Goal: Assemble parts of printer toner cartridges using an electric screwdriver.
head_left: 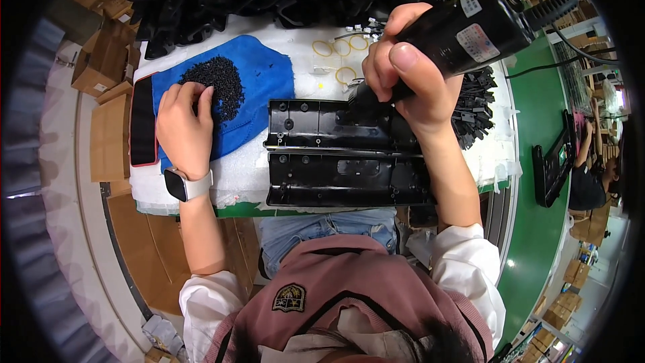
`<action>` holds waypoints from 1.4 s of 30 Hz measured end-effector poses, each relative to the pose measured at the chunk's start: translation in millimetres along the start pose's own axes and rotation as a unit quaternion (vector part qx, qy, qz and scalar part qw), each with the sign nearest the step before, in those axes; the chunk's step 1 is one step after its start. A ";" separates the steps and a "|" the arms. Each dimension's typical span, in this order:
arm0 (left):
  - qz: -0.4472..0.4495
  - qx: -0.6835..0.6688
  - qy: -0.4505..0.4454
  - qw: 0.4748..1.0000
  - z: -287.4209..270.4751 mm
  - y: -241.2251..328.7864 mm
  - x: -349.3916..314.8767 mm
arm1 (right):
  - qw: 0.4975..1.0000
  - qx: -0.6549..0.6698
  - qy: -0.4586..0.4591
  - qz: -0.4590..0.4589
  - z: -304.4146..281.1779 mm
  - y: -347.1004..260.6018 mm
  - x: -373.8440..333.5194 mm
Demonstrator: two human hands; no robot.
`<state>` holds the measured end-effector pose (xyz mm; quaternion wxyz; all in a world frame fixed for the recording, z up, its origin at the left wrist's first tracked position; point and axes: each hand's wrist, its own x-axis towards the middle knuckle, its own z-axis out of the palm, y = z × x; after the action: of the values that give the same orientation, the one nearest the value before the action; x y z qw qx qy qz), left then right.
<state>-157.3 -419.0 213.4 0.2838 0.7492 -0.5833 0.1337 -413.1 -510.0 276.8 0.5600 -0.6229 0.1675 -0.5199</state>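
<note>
Right hand [410,74] grips 1 driver [470,23] – left hand [183,124] fingers screws [218,81] (2 panels [336,154]).

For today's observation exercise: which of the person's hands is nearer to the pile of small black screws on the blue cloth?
Left. The left hand has its fingertips in the pile of small black screws. The right hand is off to the right, gripping a black electric screwdriver over the black plastic housing.
</note>
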 end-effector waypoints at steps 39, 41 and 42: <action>0.025 -0.435 -0.260 0.862 1.9 94.6 -12.3 | 0.984 0.153 -0.070 -0.066 -29.5 -12.1 2.6; 0.001 -0.485 -0.270 0.832 -4.5 101.5 -15.7 | 0.947 0.281 -0.091 -0.126 -38.0 -24.7 4.4; -0.022 -0.535 -0.281 0.796 -7.3 103.9 -16.6 | 0.942 0.304 -0.058 -0.126 -37.6 -32.0 -0.1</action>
<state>-259.8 -418.0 238.5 0.4660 0.4950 -0.5996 -0.4222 -456.5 -519.5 298.4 0.6617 -0.4679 -0.1113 -0.5752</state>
